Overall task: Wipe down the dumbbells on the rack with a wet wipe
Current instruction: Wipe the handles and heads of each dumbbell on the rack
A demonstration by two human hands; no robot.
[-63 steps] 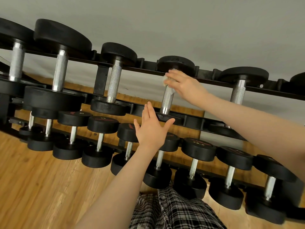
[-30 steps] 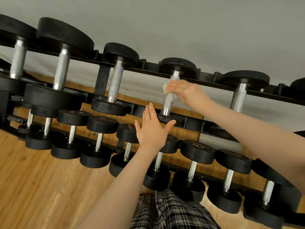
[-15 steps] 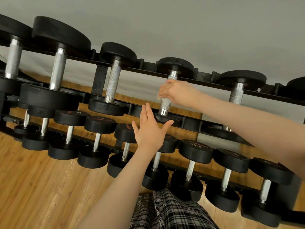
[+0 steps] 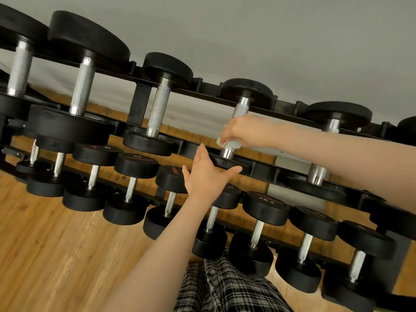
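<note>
A black rack [image 4: 140, 104] carries black dumbbells with knurled steel handles on two tiers. My right hand [image 4: 244, 131] grips a white wet wipe [image 4: 227, 144], wrapped round the lower part of the handle of an upper-tier dumbbell [image 4: 242, 106]. My left hand [image 4: 206, 174] is open, fingers straight, its palm against that dumbbell's near head [image 4: 221, 162]. Most of the wipe is hidden under my right fingers.
Larger dumbbells [image 4: 82, 86] fill the upper tier to the left, and another [image 4: 326, 140] lies to the right under my forearm. Several smaller dumbbells [image 4: 132, 188] line the lower tier. A wooden floor [image 4: 56, 255] lies below, a grey wall [image 4: 270, 41] behind.
My right hand has slid the wipe down the handle from near the far head to just above the near head. My left hand has stayed on the near head.
</note>
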